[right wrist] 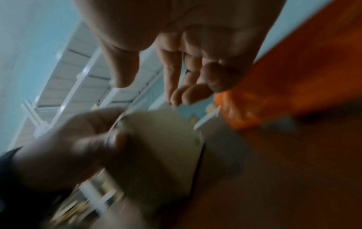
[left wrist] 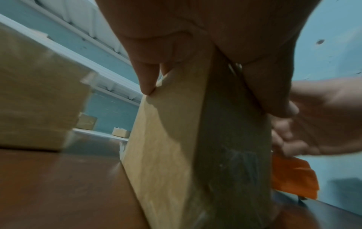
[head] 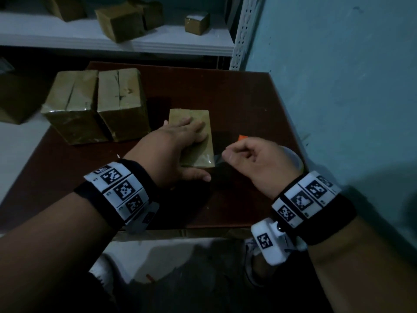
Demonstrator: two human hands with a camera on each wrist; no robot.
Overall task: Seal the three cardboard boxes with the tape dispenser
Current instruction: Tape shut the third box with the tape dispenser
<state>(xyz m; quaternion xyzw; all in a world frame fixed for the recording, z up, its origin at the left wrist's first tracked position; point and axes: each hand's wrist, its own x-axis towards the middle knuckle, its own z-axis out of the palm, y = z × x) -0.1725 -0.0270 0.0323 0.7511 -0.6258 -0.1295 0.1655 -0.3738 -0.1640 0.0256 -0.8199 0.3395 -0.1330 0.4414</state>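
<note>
Dim light falls on a dark brown desk (head: 237, 91) set against a pale blue wall (head: 338, 75), with white shelving behind. Nearest the viewer, the right hand (head: 255, 159) hovers over the desk's right side with loosely curled fingers, a relaxed grip holding nothing; in the blurred right wrist view its fingertips hang clear of any surface. Just beyond and beneath it lies the tape dispenser (head: 242, 138), of which only an orange corner and a pale roll of tape (head: 293, 159) show. A clear tape tail (head: 217, 159) seems to stand off the near right corner of the small box (head: 198, 141), though the gloom makes this uncertain. The left hand (head: 178, 150) lies flat on that box, fingers straight over the top and thumb along the near side, pressing it down without clenching. Farther left stand two larger boxes (head: 94, 105), side by side and touching, each with its top seam visible. More cartons rest on the shelf (head: 158, 39).

Risks, as judged: the loose tail may fold onto itself or stick to the desk, and reaching for the dispenser could nudge the small box if the flat hand eases.
</note>
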